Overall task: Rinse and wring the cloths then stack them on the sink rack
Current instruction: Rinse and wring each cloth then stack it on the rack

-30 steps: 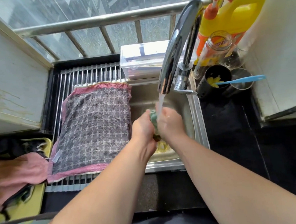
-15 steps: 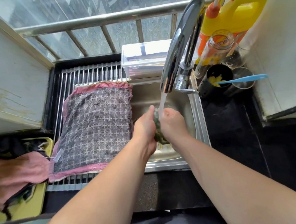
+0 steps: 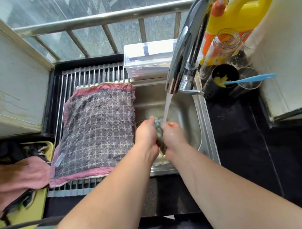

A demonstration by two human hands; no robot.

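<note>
Cloth, still between left hand, right hand

Home kitchen — sink, faucet

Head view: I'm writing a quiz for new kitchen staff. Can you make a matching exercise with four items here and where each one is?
Items
1. grey checked cloth
2. green cloth
3. pink cloth
4. blue-handled utensil

Places
A. on the yellow tray
B. in the black holder
C. spread on the sink rack
D. gripped between left hand and right hand under the tap water

Pairs: 1-C, 2-D, 3-A, 4-B
</note>
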